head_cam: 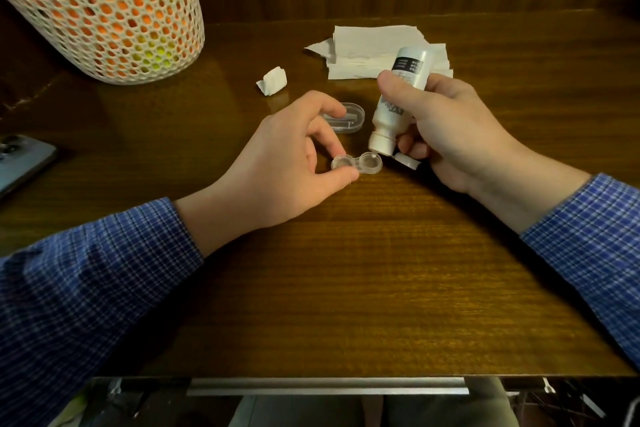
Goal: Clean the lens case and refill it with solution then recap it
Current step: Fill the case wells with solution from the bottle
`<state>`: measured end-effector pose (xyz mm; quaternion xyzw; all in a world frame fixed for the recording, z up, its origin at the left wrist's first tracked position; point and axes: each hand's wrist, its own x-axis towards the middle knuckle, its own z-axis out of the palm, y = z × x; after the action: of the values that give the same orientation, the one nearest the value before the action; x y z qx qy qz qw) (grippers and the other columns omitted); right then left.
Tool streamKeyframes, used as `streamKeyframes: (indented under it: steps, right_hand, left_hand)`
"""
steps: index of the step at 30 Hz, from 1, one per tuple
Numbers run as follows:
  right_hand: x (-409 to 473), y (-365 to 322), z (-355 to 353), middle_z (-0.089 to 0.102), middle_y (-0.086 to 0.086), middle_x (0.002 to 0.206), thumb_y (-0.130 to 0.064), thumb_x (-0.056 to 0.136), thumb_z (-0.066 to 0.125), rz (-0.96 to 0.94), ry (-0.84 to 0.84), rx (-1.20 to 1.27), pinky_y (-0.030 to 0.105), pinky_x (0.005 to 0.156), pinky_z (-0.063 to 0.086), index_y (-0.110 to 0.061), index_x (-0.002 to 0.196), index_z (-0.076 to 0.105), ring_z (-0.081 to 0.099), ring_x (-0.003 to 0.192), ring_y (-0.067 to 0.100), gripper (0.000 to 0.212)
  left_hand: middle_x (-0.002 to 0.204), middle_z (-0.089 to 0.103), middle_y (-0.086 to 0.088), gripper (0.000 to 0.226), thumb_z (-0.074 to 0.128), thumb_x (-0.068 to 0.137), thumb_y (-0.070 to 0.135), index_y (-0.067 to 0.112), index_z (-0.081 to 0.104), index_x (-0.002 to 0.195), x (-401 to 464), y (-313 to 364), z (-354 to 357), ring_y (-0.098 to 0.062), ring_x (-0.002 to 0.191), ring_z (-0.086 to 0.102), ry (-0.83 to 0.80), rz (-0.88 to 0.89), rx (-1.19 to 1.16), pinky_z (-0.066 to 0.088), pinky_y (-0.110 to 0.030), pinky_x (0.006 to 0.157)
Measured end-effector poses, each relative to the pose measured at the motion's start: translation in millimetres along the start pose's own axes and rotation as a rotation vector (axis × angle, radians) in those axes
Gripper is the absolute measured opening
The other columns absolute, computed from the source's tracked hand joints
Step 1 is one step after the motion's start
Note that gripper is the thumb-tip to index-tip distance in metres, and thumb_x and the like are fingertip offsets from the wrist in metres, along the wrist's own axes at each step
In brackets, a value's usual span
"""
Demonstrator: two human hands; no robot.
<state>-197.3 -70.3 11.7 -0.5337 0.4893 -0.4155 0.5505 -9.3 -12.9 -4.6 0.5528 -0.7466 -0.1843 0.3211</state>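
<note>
Both forearms in blue checked sleeves reach in over the table [346, 288]. The left hand [287, 163] pinches the left well of the clear lens case [356, 165] between thumb and a fingertip, pressing it flat on the wood. The case lies uncapped, its two round wells side by side, at the middle of the table between the hands. The right hand [446, 128] is wrapped around a white bottle [398, 97], tipped nozzle-down so its tip sits right over the case's right well; whether liquid is coming out cannot be told. A small white cap [407, 160] is tucked under the right hand's lower fingers. Just behind the left fingers lies a clear oval lid [346, 118]. Farther back sit a crumpled tissue scrap [272, 80] and a stack of tissues [367, 48]. At far left stands a white mesh basket [104, 10], and a phone [20, 163] lies at the left edge.
</note>
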Motion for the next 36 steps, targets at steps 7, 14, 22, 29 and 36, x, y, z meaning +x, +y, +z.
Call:
streamKeyframes:
  steps: [7,14,22,29,36]
  right_hand:
    - [-3,-2,-1,0.069,-0.007,0.065,-0.042,0.096,0.069,0.017,-0.001,0.063,0.017,0.037,0.037,-0.021,0.098,0.065,0.053,0.044,0.005,0.022]
    - [-8,-18,11,0.074,-0.006,0.076,-0.045,0.095,0.07,-0.156,-0.086,-0.066,0.017,0.041,0.042,-0.026,0.106,0.067,0.058,0.051,0.006,0.022]
    - [-12,-19,28,0.076,-0.007,0.099,-0.051,0.092,0.071,-0.271,-0.026,-0.219,0.014,0.05,0.048,-0.036,0.114,0.063,0.071,0.063,0.006,0.028]
    - [-10,-17,28,0.073,-0.008,0.105,-0.048,0.094,0.069,-0.286,-0.006,-0.253,0.012,0.05,0.047,-0.031,0.125,0.061,0.068,0.064,-0.001,0.036]
    - [-10,-16,27,0.075,-0.003,0.096,-0.048,0.095,0.069,-0.255,-0.011,-0.235,0.015,0.046,0.046,-0.027,0.118,0.066,0.065,0.055,0.005,0.032]
  left_hand:
    - [0.093,0.072,0.013,0.067,0.086,0.082,0.032,0.019,0.051,0.138,1,1,-1,-0.014,0.056,0.063,-0.009,-0.019,-0.003,0.051,-0.015,0.052]
    - [0.099,0.07,0.009,0.072,0.085,0.082,0.026,0.015,0.048,0.142,-2,-1,-5,-0.015,0.057,0.066,-0.052,-0.019,-0.053,0.052,-0.019,0.051]
    - [0.101,0.069,0.009,0.072,0.084,0.084,0.024,0.013,0.045,0.144,-3,-2,-4,-0.013,0.057,0.066,-0.041,-0.012,-0.058,0.052,-0.019,0.05]
    - [0.101,0.068,0.009,0.069,0.083,0.084,0.024,0.014,0.047,0.141,-3,-2,-4,-0.015,0.056,0.066,-0.033,-0.001,-0.057,0.053,-0.02,0.049]
    - [0.097,0.068,0.008,0.07,0.084,0.083,0.025,0.013,0.046,0.141,-3,-3,-4,-0.015,0.056,0.066,-0.035,0.008,-0.053,0.052,-0.019,0.049]
